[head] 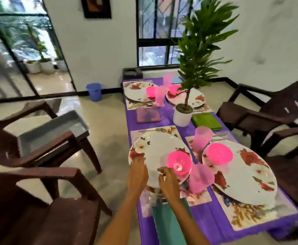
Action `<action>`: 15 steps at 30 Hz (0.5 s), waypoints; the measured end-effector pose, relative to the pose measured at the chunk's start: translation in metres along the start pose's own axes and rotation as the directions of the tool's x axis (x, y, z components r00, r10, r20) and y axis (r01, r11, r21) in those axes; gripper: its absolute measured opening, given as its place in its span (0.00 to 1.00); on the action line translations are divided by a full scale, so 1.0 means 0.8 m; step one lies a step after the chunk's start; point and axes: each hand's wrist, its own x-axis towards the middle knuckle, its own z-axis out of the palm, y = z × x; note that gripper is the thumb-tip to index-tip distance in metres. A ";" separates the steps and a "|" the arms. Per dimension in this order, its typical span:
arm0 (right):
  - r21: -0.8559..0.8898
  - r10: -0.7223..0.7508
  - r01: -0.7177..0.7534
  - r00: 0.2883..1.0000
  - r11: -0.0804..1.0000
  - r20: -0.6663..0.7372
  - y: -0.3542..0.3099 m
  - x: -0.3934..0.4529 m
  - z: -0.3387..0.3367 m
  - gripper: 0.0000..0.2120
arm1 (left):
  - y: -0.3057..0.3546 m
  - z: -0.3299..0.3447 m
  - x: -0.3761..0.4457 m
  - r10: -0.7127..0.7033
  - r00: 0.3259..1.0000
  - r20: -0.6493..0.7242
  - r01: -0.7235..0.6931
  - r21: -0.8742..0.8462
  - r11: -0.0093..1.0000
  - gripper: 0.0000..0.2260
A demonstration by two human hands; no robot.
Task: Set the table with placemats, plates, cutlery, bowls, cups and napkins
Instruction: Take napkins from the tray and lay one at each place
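both hands are on the near-left setting. the left hand [138, 172] lies with its fingers laid fairly straight on the near-left rim of the floral plate [155, 147], pressing or steadying rather than gripping. the right hand [168, 181] is at the plate's near edge, fingers loosely bent, fingertips just short of the pink bowl [179, 162] that sits on the plate just ahead of it; blur keeps me from saying whether it pinches the rim or holds anything at all.

this looks like a final nudge of plate and bowl, with the desk [206, 220] already mostly laid. to do it well, keep the left hand flat on the rim so the plate doesn't skate on its placemat [144, 204], and move the bowl with a light push from the right hand (it looks like thin plastic and will likely tip easily).

just right of the right hand stands a pink cup [200, 179], near enough for a careless wrist to knock. under the right forearm lies a teal napkin [169, 221], partly hidden. beyond the left hand's fingertips, past the plate, a fork [155, 129] lies on the mat. centre the plate on the mat, leaving the napkin and cup undisturbed.
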 end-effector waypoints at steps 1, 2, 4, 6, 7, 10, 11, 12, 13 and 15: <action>-0.004 0.002 -0.002 1.000 1.000 -0.021 0.001 0.010 0.010 0.11 | -0.007 0.004 0.022 0.036 0.999 -0.002 -0.036 0.017 0.999 0.17; -0.014 0.009 -0.010 0.999 1.000 -0.048 0.001 0.023 0.020 0.11 | -0.010 0.007 0.046 0.093 0.996 -0.014 -0.092 0.053 0.994 0.17; -0.031 0.028 -0.030 0.997 0.999 -0.073 -0.001 0.045 0.031 0.10 | -0.014 0.011 0.083 0.168 0.985 -0.038 -0.167 0.038 0.985 0.15; -0.004 0.078 -0.078 0.997 0.997 0.003 -0.010 0.078 0.038 0.11 | -0.012 0.001 0.127 0.215 0.976 -0.028 -0.211 0.102 0.972 0.16; 0.004 0.095 -0.095 0.995 0.995 0.015 -0.014 0.096 0.042 0.11 | -0.015 -0.001 0.153 0.227 0.974 0.006 -0.227 0.113 0.967 0.17; -0.009 0.143 -0.144 0.987 0.990 -0.074 -0.026 0.141 0.053 0.11 | -0.009 -0.012 0.210 0.180 0.982 0.052 -0.184 0.098 0.978 0.13; -0.014 0.160 -0.161 0.983 0.987 -0.087 -0.029 0.152 0.057 0.12 | -0.009 -0.011 0.227 0.201 0.978 0.060 -0.207 0.113 0.972 0.13; -0.014 0.179 -0.181 0.980 0.983 -0.091 -0.032 0.165 0.061 0.12 | -0.008 -0.012 0.246 0.225 0.970 0.096 -0.237 0.141 0.961 0.12; -0.018 0.202 -0.204 0.975 0.979 -0.091 -0.035 0.177 0.064 0.13 | -0.011 -0.008 0.266 0.243 0.962 0.128 -0.261 0.156 0.952 0.12; -0.046 0.253 -0.259 0.962 0.965 -0.102 -0.037 0.201 0.068 0.13 | -0.018 0.001 0.304 0.240 0.947 0.213 -0.279 0.179 0.943 0.12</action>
